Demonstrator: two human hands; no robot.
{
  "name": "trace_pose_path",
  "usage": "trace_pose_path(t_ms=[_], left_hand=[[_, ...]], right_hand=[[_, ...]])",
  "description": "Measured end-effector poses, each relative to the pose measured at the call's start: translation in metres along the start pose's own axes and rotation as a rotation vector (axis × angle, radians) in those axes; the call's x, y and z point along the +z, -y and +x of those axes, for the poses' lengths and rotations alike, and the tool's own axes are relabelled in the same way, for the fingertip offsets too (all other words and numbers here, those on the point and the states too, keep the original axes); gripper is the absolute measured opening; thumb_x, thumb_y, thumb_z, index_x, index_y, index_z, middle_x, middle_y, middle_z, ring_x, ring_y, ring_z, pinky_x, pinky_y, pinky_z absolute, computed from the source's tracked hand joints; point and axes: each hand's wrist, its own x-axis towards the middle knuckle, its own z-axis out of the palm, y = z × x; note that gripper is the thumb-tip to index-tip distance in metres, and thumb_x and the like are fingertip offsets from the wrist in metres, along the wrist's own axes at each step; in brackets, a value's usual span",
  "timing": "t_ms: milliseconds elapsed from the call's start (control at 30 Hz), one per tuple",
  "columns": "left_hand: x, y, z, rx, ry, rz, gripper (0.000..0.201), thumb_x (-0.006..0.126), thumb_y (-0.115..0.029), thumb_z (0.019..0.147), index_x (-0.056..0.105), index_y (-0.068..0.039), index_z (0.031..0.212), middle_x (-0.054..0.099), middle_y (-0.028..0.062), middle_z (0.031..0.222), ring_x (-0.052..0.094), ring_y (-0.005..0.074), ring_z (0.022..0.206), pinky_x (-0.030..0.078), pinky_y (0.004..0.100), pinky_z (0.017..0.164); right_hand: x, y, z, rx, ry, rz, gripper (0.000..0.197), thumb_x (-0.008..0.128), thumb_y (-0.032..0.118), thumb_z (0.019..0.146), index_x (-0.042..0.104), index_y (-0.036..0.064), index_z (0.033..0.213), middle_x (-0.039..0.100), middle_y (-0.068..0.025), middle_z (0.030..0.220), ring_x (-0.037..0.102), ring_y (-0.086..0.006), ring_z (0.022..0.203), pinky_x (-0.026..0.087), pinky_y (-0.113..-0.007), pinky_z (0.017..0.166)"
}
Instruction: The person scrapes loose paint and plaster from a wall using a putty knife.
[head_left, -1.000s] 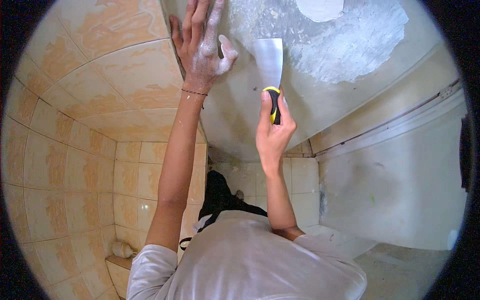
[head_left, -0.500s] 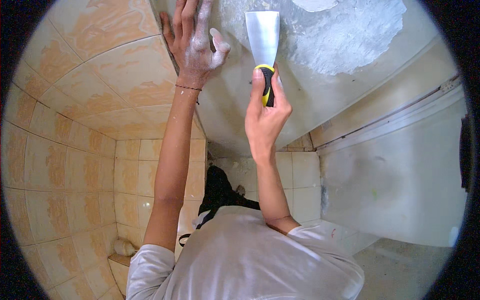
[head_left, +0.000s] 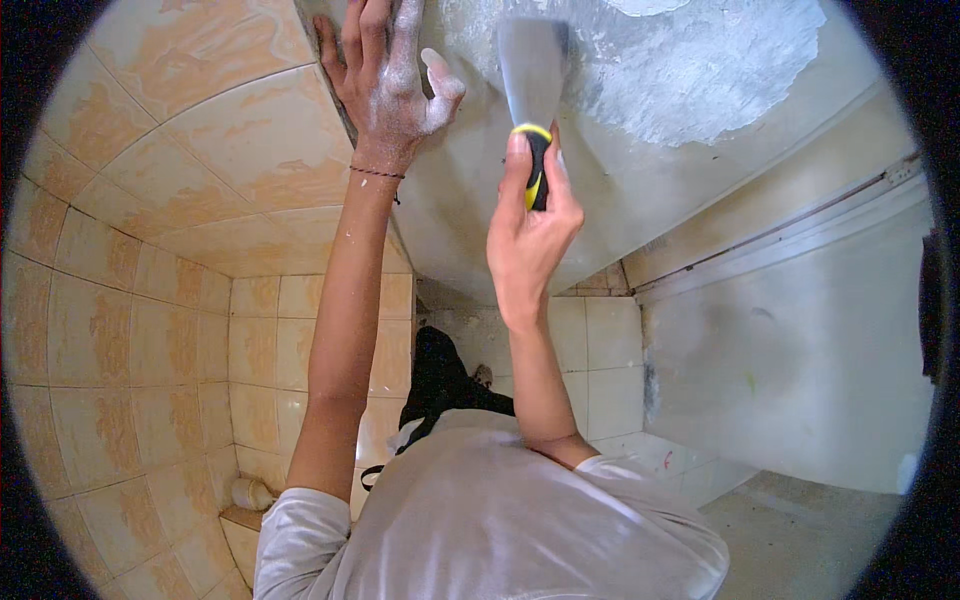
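My right hand [head_left: 532, 235] grips the black and yellow handle of a putty knife [head_left: 534, 75]. Its wide metal blade points away from me and overlaps the left side of a rough grey-white patch [head_left: 690, 80] on the wall. Whether the blade's edge touches that surface I cannot tell. My left hand [head_left: 388, 95], dusted with white powder, is open where the tiles meet the plain wall, its fingers stretched toward the top edge. The fingertips run partly out of view. A thin dark cord circles that wrist.
Cream and orange tiles [head_left: 105, 340] cover the wall at left. At lower left, a small pale object [head_left: 250, 494] rests on a ledge [head_left: 240, 517]. A pale flat panel [head_left: 790, 340] stands at right, below a long frame edge.
The blade of the putty knife has tilted and shifted slightly right, and its face looks darker. My left hand stays in nearly the same place.
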Motion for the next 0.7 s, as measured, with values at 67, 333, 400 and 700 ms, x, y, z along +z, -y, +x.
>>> trace_pose_path(t_ms=[67,333,400,700], left_hand=[[0.0,-0.003,0.002,-0.023,0.012,-0.013,0.075,0.045,-0.025,0.082,0.045,-0.005,0.154,0.041,0.0157,0.161,0.035,0.0357,0.15,0.015,0.0569,0.125],[0.009,0.002,-0.005,-0.019,0.032,0.004,0.07,0.038,-0.043,0.095,0.048,-0.006,0.153,0.043,0.0153,0.16,0.036,0.0362,0.149,0.018,0.0568,0.124],[0.021,0.006,-0.008,0.013,-0.128,-0.076,0.075,0.046,-0.028,0.082,0.046,-0.014,0.155,0.04,0.0072,0.163,0.034,0.0295,0.151,0.017,0.0555,0.124],[0.015,0.006,-0.008,0.017,-0.1,-0.117,0.076,0.047,-0.025,0.08,0.047,-0.013,0.155,0.041,0.0077,0.163,0.034,0.029,0.152,0.015,0.0539,0.125]], right_hand=[[0.002,0.006,0.002,0.027,-0.007,0.045,0.033,0.062,0.026,0.105,0.067,-0.0069,0.11,0.052,0.0028,0.068,0.047,-0.0044,0.061,0.036,-0.024,0.052],[0.007,0.005,-0.004,0.1,0.011,0.1,0.032,0.061,0.028,0.106,0.066,-0.0025,0.103,0.046,0.005,0.064,0.042,-0.003,0.057,0.031,-0.024,0.049],[0.009,0.007,-0.009,0.1,0.004,0.126,0.031,0.061,0.028,0.106,0.066,-0.0023,0.102,0.046,0.0053,0.064,0.041,-0.0027,0.056,0.03,-0.023,0.049],[0.005,0.017,-0.01,0.249,0.03,0.141,0.039,0.063,0.024,0.104,0.067,-0.0146,0.11,0.072,-0.0191,0.087,0.062,-0.0155,0.077,0.051,-0.036,0.07]])
